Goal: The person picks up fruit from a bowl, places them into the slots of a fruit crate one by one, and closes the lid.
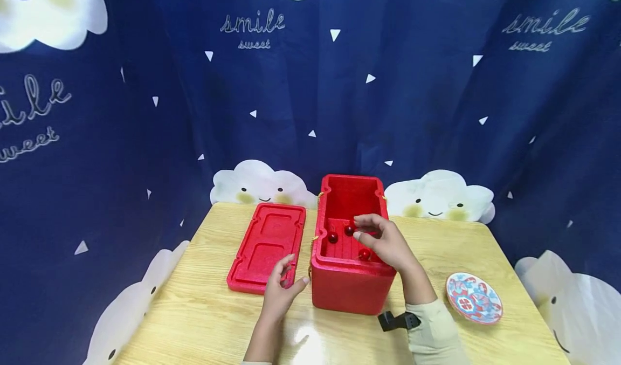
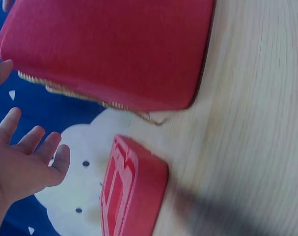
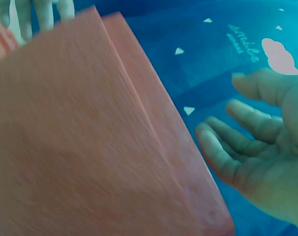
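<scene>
A red foam box (image 1: 351, 289) with gold cord along its side stands lidless on the table, its long side running away from me. Inside lie three small shiny dark-red balls, one ball (image 1: 332, 237) at the left, another ball (image 1: 349, 229) in the middle and a third ball (image 1: 364, 254) nearer the front. My right hand (image 1: 385, 242) hovers over the box's right rim, fingers spread and loosely bent; the right wrist view shows nothing in its grasp. My left hand (image 1: 279, 295) is held in the air, fingers apart, between the box and its red lid (image 2: 144, 191), holding nothing.
At the right of the wooden table (image 1: 170, 300) sits a small patterned dish (image 1: 474, 298) in red, white and blue. A dark blue curtain (image 1: 291, 95) with clouds and white triangles hangs around the back and sides. A black strap (image 1: 400, 321) circles my right wrist.
</scene>
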Demonstrator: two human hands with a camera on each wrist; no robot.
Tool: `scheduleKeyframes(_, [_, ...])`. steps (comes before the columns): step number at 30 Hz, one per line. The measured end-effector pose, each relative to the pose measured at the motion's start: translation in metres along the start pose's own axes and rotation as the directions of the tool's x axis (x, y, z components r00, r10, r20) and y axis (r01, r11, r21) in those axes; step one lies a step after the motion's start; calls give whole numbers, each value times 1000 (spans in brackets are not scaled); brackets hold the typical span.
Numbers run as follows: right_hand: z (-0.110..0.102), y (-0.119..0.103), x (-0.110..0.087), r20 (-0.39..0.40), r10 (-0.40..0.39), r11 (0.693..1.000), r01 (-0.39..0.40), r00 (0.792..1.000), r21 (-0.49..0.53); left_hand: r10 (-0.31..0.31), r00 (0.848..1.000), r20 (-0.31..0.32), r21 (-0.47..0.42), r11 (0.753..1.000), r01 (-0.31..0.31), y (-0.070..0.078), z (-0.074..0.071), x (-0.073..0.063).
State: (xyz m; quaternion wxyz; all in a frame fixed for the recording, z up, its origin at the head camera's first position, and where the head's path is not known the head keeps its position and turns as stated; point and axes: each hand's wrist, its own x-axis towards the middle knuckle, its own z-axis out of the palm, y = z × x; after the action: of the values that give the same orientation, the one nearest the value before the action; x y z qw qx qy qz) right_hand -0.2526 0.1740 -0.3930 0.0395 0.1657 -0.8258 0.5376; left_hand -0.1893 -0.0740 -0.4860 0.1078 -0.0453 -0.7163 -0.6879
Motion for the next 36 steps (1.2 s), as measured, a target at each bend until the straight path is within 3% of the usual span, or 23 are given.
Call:
scheduleKeyframes(3, [14, -3, -12, -81, -9, 996, 16, 997, 90, 13, 999, -36, 44, 999, -12, 0, -9, 0])
scheduleKeyframes(6, [32, -5, -22, -157, -28, 981, 57, 987, 188, 11, 998, -70, 63, 998, -7, -13, -17, 3])
scheduleKeyframes(11, [65, -10, -29, -283, -41, 924, 144, 958, 354, -22, 993, -112, 91, 995, 32, -37, -34, 6])
scheduleKeyframes(16, [91, -21, -26, -325, -71, 873, 217, 943, 436, -39, 985, -170, 88, 995, 54, -46, -49, 6])
scheduleKeyframes(21, [115, -39, -21, -368, -117, 859, 280, 922, 429, -16, 976, -217, 98, 994, 39, -55, -63, 9])
scheduleKeyframes(25, [134, -48, -22, -382, -171, 863, 325, 908, 386, -39, 965, -257, 97, 993, 66, -59, -72, 9])
scheduleKeyframes(29, [151, -47, -21, -365, -251, 849, 385, 896, 362, -69, 954, -290, 78, 992, 96, -65, -79, 8])
scheduleKeyframes(32, [163, -43, -20, -331, -279, 843, 395, 901, 364, -80, 948, -309, 63, 993, 105, -71, -84, 8])
scheduleKeyframes(36, [177, -34, -18, -294, -250, 860, 351, 923, 371, -68, 943, -327, 83, 992, 100, -80, -91, 8])
